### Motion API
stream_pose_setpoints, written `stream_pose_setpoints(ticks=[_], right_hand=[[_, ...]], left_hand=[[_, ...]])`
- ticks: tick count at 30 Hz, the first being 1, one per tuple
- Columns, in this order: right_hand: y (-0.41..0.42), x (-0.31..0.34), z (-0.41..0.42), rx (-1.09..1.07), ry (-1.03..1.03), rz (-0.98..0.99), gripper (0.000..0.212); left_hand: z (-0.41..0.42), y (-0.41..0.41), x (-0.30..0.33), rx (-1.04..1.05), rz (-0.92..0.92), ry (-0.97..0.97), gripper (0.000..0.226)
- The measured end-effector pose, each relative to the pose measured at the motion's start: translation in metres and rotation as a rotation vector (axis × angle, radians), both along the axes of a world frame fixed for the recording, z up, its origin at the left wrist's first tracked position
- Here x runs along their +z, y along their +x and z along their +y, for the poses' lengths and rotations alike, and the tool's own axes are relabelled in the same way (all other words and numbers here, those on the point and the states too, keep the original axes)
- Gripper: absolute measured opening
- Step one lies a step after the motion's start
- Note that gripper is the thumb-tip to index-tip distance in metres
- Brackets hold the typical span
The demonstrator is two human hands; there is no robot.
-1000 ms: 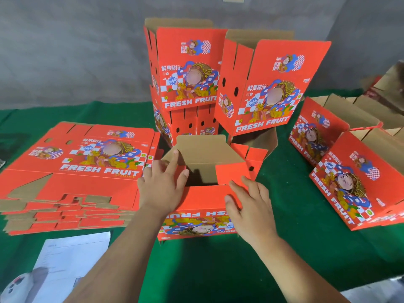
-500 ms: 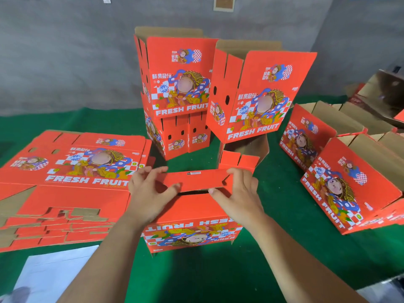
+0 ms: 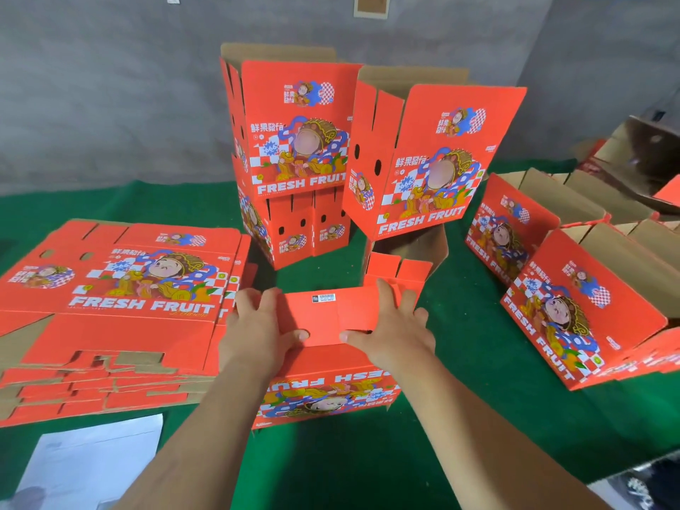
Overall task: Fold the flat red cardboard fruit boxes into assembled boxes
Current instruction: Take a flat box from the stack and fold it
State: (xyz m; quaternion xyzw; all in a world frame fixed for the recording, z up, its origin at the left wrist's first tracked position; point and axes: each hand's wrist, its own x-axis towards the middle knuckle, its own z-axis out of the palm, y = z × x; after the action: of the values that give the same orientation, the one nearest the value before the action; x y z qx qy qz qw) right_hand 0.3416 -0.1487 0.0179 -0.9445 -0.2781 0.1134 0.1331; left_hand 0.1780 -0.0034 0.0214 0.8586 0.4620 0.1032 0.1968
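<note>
A red "FRESH FRUIT" box [image 3: 323,395] stands on the green table [image 3: 460,417] right in front of me, its print upside down to me. Its red top flaps [image 3: 323,314], one with a small barcode label, lie folded flat across the opening. My left hand [image 3: 257,325] presses on the left side of the flaps with fingers spread and the thumb on the near edge. My right hand [image 3: 393,325] presses the right side the same way. A stack of flat red boxes [image 3: 110,288] lies to the left.
Assembled boxes are stacked behind, one pile [image 3: 294,149] at centre and a tilted box [image 3: 430,160] beside it. Two open boxes [image 3: 581,307] lie on their sides at the right. A white sheet [image 3: 92,465] lies at the near left. A grey wall stands behind.
The brown inner flap that stood open a second ago is folded in. Both hands have brought the red flaps down flat over the opening and now press on them.
</note>
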Motion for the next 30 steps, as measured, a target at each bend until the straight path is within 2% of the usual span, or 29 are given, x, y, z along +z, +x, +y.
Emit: stream_pose_setpoints(ticks=[2,4,6,8,9,10,12,14,17,18,20,21,22,23,25,26,28,30], right_hand=[[0.002,0.001,0.0,-0.005,0.005,0.007,0.115],[0.004,0.001,-0.001,0.003,0.066,0.055,0.105],[0.003,0.003,-0.004,-0.015,0.159,0.15,0.096],[0.001,0.008,-0.008,-0.038,0.217,0.239,0.09],[-0.002,0.012,-0.01,-0.046,0.235,0.267,0.086],[-0.004,0.016,-0.012,-0.055,0.259,0.282,0.081],[-0.008,0.03,-0.018,-0.077,0.332,0.255,0.07],[-0.01,0.046,-0.022,-0.108,0.397,0.198,0.068],[-0.015,0.067,-0.026,-0.14,0.573,0.163,0.073],[-0.016,0.071,-0.027,-0.153,0.638,0.16,0.071],[-0.014,0.078,-0.03,-0.206,0.762,0.162,0.066],[-0.013,0.079,-0.031,-0.234,0.823,0.182,0.063],[-0.012,0.077,-0.032,-0.251,0.879,0.22,0.059],[-0.011,0.074,-0.034,-0.248,0.923,0.258,0.052],[-0.008,0.062,-0.038,-0.185,0.962,0.285,0.035],[-0.007,0.052,-0.04,-0.133,0.967,0.278,0.03],[-0.004,0.032,-0.046,-0.036,0.964,0.257,0.03],[-0.001,0.013,-0.052,0.008,0.948,0.231,0.037]], left_hand=[[0.003,-0.001,0.0,-0.031,-0.034,0.011,0.088],[0.011,-0.005,-0.002,0.02,-0.222,-0.122,0.095],[0.018,-0.013,-0.002,0.26,-0.442,-0.472,0.102],[0.015,-0.022,-0.001,0.418,-0.571,-0.945,0.088],[0.011,-0.026,0.002,0.425,-0.614,-1.098,0.082],[0.01,-0.03,0.002,0.416,-0.641,-1.136,0.081],[0.008,-0.034,0.001,0.416,-0.702,-1.059,0.079],[0.002,-0.039,0.006,0.423,-0.777,-1.034,0.07],[0.004,-0.039,0.034,0.47,-0.912,-1.005,0.029],[0.006,-0.043,0.046,0.41,-0.945,-0.979,0.021],[0.008,-0.051,0.063,0.316,-0.974,-0.878,0.03],[0.008,-0.052,0.063,0.265,-1.031,-0.812,0.026],[0.001,-0.052,0.069,0.228,-1.072,-0.781,0.011],[-0.009,-0.053,0.07,0.181,-1.16,-0.724,0.017],[-0.03,-0.058,0.06,0.08,-1.306,-0.7,0.064],[-0.035,-0.06,0.05,0.051,-1.284,-0.679,0.076],[-0.037,-0.053,0.03,0.065,-1.179,-0.76,0.079],[-0.037,-0.046,0.007,0.116,-1.077,-0.881,0.06]])
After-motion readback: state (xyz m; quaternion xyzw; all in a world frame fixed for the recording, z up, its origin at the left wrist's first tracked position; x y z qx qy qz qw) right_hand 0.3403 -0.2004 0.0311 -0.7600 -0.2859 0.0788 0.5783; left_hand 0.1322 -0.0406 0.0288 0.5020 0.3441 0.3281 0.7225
